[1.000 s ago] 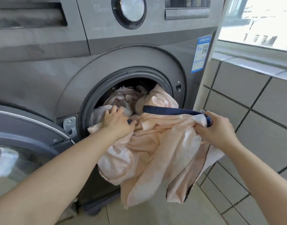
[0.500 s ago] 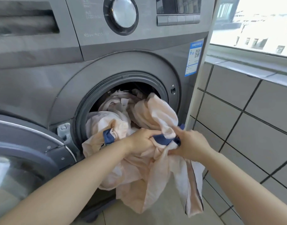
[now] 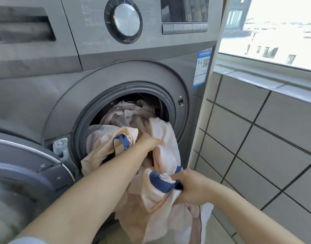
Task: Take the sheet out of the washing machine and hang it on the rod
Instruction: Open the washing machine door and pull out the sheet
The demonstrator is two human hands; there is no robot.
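Peach cotton sheet (image 3: pixel 160 205) with navy edging, half out of the washing machine (image 3: pixel 45 106): spilling from the round opening (image 3: pixel 126 110) forward and down toward the floor (image 3: pixel 216 231), the remainder bunched in the drum beyond the hands. Long axis running from deep inside the drum, over the lower lip of the grey rubber seal (image 3: pixel 77 138), out to the folds hanging below the right hand.

Left hand (image 3: pixel 147 140) farther forward, at the mouth of the opening, buried to the knuckles in folds; fingers hidden, so cannot tell whether gripping or only pushing in. Right hand (image 3: pixel 191 187) nearer the body and lower, just right of the opening, fingers curled tight round a gathered bunch with the navy border (image 3: pixel 161 184) wrapped across the knuckles. A second bit of navy border showing just left of the left wrist.

Bulk of the cloth between and under both forearms, touching them. Open door (image 3: pixel 22 173) swung out low on the left, outside the left arm; tiled wall (image 3: pixel 256 138) and window ledge (image 3: pixel 248 76) close on the right.

Judged from this: extraction under way, perhaps half done. Next pull likely toward the body and upward, along the cloth's own line. Left hand best placed to free what remains inside. Risk of trailing ends dragging on the floor. No rod in view.
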